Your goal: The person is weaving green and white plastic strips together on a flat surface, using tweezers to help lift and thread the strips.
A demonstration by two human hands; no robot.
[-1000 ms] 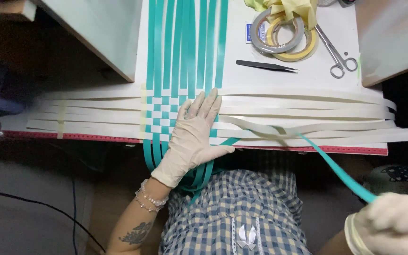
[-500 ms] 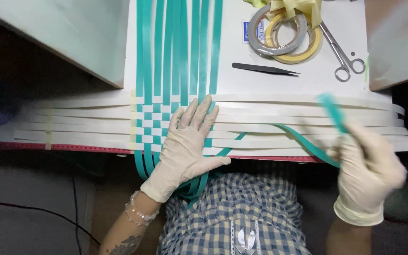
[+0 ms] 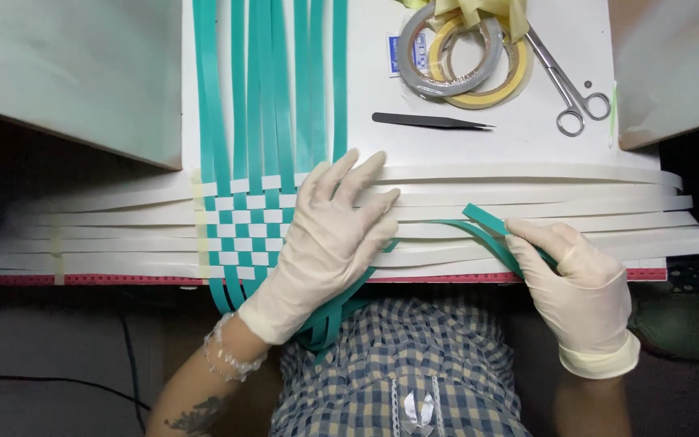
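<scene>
woven patch [image 3: 244, 231] of teal and white strips sits at the near left of the white work board [image 3: 673, 48], a small checkerboard block. teal strips [image 3: 273, 81] run away from it toward the far edge, unwoven; white strips [image 3: 527, 198] run off to both sides, also loose past the patch.

left hand [image 3: 329, 235], gloved, lies flat with fingers spread on the right edge of the patch, pressing strips down; it grips nothing. teal ends hang off the near edge beneath its wrist.

right hand [image 3: 572, 279], gloved, fingers closed on one loose teal strip [image 3: 479, 222], which bends up from under the left palm and crosses over the white strips. strip end pokes out just past the fingertips.

progress, judged: only a few rows and columns interlaced. most of each strip's length is bare, so the bulk of the weave looks undone. the strip in the right hand is not yet laid in.

around it: masking-tape tabs on the left ends of the white strips. far side of board: two tape rolls [image 3: 463, 48], overlapping, one grey, one yellowish; scissors [image 3: 568, 85] just beside them; black tweezers [image 3: 430, 121] between the rolls and the white strips. red edge along the board's near side. checked shirt below.
</scene>
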